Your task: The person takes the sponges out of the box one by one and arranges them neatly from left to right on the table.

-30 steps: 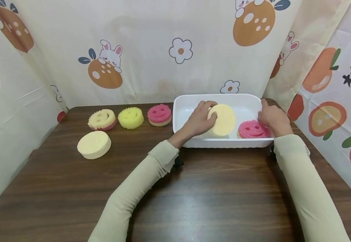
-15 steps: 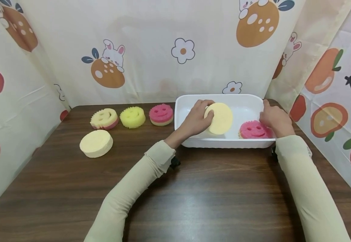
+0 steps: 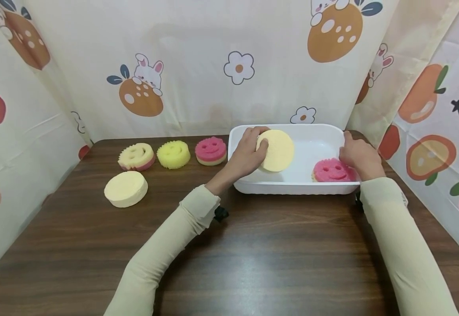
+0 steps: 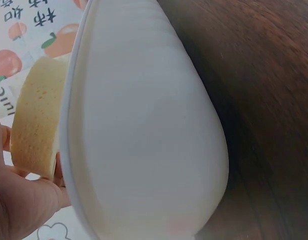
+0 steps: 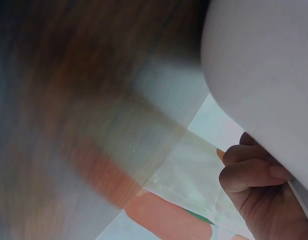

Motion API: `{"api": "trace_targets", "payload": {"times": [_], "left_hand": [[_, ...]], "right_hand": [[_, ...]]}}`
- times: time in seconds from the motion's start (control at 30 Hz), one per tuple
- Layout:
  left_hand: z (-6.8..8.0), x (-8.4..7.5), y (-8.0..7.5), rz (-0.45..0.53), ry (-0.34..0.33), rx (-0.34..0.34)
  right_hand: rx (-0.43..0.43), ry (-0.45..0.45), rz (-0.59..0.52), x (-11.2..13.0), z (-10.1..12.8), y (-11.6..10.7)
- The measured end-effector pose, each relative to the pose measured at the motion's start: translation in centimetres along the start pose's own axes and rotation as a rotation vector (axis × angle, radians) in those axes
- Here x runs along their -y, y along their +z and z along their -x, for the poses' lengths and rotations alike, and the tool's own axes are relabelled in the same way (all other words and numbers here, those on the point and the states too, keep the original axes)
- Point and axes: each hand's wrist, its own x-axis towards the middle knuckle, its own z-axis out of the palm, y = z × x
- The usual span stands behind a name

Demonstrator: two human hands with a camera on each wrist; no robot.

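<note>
My left hand pinches a round pale yellow sponge by its left edge, thumb on the near face. The sponge stands tilted inside the left half of a white rectangular tub. In the left wrist view the sponge's porous side shows beyond the tub's wall. My right hand grips the tub's right rim. Its curled fingers lie against the outer wall in the right wrist view. A pink smiley sponge lies in the tub's near right corner, beside the right hand.
Left of the tub stand a pink smiley sponge, a yellow one and a cream-and-pink one in a row. A plain cream round sponge lies nearer on the wooden table. Patterned curtains border the back and sides.
My left hand has carried the pale yellow sponge leftward inside the tub. The right hand keeps its place on the tub's rim, and the other sponges have not moved.
</note>
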Motion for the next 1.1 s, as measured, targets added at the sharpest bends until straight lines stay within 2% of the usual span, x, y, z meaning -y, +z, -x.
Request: {"api": "trace_targets", "payload": {"times": [0.3, 0.53, 0.7, 1.1], "left_hand": [[0.9, -0.1, -1.0, -0.014, 0.000, 0.005], [1.3, 0.0, -1.7, -0.011, -0.017, -0.034], [1.6, 0.4, -2.2, -0.012, -0.008, -0.052], [2.4, 1.4, -4.0, 0.030, -0.051, -0.086]], "right_hand": [[-0.003, -0.005, -0.004, -0.1, 0.1, 0.0], [0.008, -0.004, -0.016, -0.1, 0.2, 0.0], [0.006, -0.008, -0.019, -0.1, 0.2, 0.1], [-0.031, -0.052, -0.005, -0.3, 0.0, 0.0]]}}
